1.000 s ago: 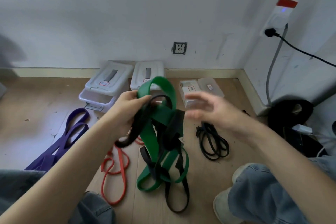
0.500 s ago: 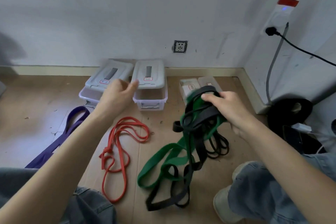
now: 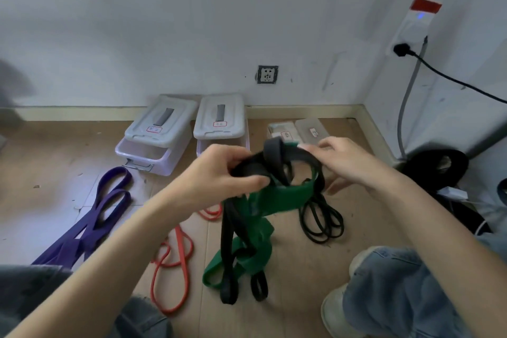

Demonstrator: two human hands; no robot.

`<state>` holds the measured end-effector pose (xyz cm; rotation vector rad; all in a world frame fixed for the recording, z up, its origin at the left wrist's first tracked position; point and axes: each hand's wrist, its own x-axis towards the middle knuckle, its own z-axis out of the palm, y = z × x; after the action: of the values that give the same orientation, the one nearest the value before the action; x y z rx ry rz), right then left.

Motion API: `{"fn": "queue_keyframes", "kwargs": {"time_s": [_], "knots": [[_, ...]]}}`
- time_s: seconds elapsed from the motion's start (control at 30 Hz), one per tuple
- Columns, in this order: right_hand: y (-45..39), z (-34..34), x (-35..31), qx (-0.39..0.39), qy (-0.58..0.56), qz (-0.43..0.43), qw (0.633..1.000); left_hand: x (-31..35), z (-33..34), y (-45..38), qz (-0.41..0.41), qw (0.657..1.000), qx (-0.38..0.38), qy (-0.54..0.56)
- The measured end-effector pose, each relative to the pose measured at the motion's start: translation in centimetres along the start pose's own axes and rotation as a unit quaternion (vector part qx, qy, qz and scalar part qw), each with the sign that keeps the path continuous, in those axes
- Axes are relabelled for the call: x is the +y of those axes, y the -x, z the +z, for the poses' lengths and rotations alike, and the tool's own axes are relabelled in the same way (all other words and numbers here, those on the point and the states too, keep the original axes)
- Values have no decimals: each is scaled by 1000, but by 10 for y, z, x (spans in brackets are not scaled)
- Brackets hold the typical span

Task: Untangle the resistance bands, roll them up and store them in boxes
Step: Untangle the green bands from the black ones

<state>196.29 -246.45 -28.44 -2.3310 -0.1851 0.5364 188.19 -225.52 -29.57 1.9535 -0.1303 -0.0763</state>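
Note:
A wide green band and a black band are knotted together and held up above the floor. My left hand grips the black loops at the tangle's left end. My right hand holds the tangle's right end, its fingers curled over the bands. The lower loops of both bands hang down to the floor. An orange band, a purple band and a thin black band lie loose on the floor.
Two lidded white boxes and two small clear boxes stand along the back wall. My jeans-clad knees and a shoe fill the lower corners. A black bag and cables sit at the right.
My left hand came back from near the boxes and took hold of the tangle. The bundle rose and moved left to the centre, between both hands.

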Motion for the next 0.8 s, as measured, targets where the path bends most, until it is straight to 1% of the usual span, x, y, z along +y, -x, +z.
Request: {"fn": "queue_keyframes", "kwargs": {"time_s": [0.03, 0.07, 0.1, 0.13, 0.17, 0.23, 0.27, 0.3, 0.33, 0.4, 0.43, 0.47, 0.5, 0.53, 0.6, 0.63, 0.67, 0.7, 0.77, 0.8], "knots": [[-1, 0, 1, 14, 51, -17, 998, 4, -3, 1, 2, 1000, 13, 6], [0, 0, 0, 32, 38, -49, 998, 8, -4, 2, 0, 1000, 24, 9], [3, 0, -2, 33, -23, -93, 995, 11, -5, 3, -1, 999, 34, 14], [5, 0, -4, 13, -80, -135, 988, 13, -5, 3, -3, 999, 41, 27], [8, 1, -7, -21, -97, -172, 980, 16, -5, 3, -4, 998, 45, 47], [14, 12, -9, -107, -54, -218, 969, 21, -6, 2, -1, 995, 45, 89], [14, 22, -7, -120, -28, -233, 965, 25, -7, 1, 5, 993, 39, 108], [14, 32, -5, -95, -8, -245, 965, 29, -7, 0, 14, 992, 27, 124], [14, 40, -5, -51, -8, -261, 964, 32, -8, 0, 21, 991, 14, 134], [17, 47, -11, 47, -54, -293, 953, 35, -11, -1, 27, 989, 10, 143], [18, 45, -14, 79, -72, -306, 946, 35, -13, -1, 26, 989, 17, 143], [18, 42, -14, 86, -76, -311, 944, 34, -14, -1, 23, 990, 28, 138], [18, 40, -15, 74, -51, -304, 949, 33, -15, -1, 18, 991, 38, 126], [18, 38, -14, 52, 11, -288, 956, 31, -15, -2, 14, 994, 46, 95], [18, 35, -15, 1, 146, -263, 954, 27, -13, -4, 18, 998, 37, -40], [18, 34, -17, -23, 161, -260, 952, 26, -11, -4, 16, 993, 19, -113], [19, 34, -17, -36, 142, -266, 953, 23, -9, -4, 11, 986, -4, -164], [19, 34, -16, -34, 111, -276, 954, 21, -7, -3, 5, 982, -28, -188], [18, 39, -15, 3, 64, -290, 955, 12, -6, -4, 5, 979, -51, -199], [19, 43, -15, 29, 43, -288, 956, 6, -4, -6, 7, 980, -40, -195]]}}
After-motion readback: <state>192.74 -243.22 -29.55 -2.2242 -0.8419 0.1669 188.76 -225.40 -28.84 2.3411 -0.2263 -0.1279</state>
